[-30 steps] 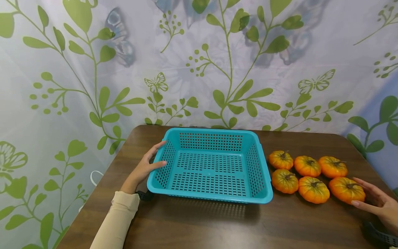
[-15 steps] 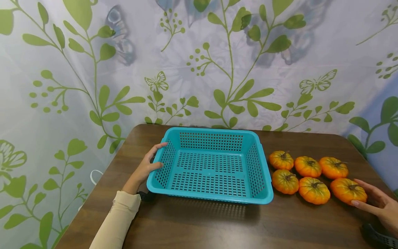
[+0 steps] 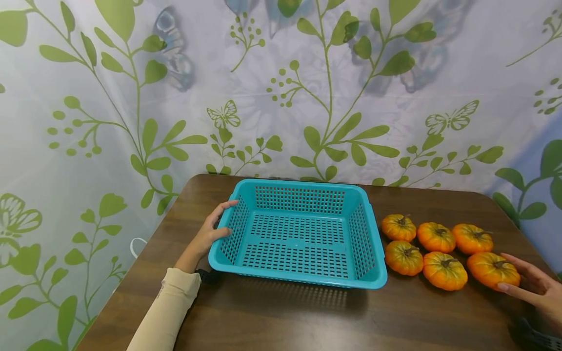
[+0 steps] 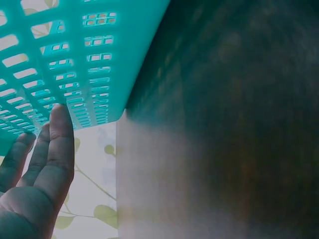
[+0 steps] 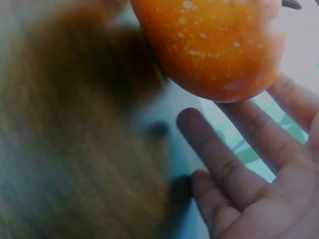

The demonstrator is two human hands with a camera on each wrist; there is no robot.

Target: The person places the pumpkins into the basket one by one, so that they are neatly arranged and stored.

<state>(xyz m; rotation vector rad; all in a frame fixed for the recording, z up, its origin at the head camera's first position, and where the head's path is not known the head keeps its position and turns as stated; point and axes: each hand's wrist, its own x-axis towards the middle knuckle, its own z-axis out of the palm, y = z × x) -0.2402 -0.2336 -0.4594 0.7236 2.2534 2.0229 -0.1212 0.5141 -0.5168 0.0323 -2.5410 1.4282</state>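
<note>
A turquoise plastic basket (image 3: 296, 282) with slotted walls stands on the wooden table. My left hand (image 3: 205, 240) holds its left side, thumb and index finger over the rim; in the left wrist view, other fingers (image 4: 59, 144) reach up against the slotted outer wall. Several small orange pumpkins sit right of the basket in two rows. My right hand (image 3: 537, 290) grips the front-row pumpkin farthest right (image 3: 492, 270), thumb at its near side and fingers behind it. In the right wrist view, this pumpkin (image 5: 214, 50) is close up, with the lower fingers spread below it.
Other pumpkins in the front row (image 3: 445, 271) and back row (image 3: 435, 237) sit close beside the held one. The brown table (image 3: 281, 321) ends at the back against a leaf-patterned cloth (image 3: 263, 97). A white cable (image 3: 133, 246) hangs by the left edge.
My left thumb has drawn back slightly toward the basket's rim. The right hand stays around the same pumpkin, and the head view has shifted a little.
</note>
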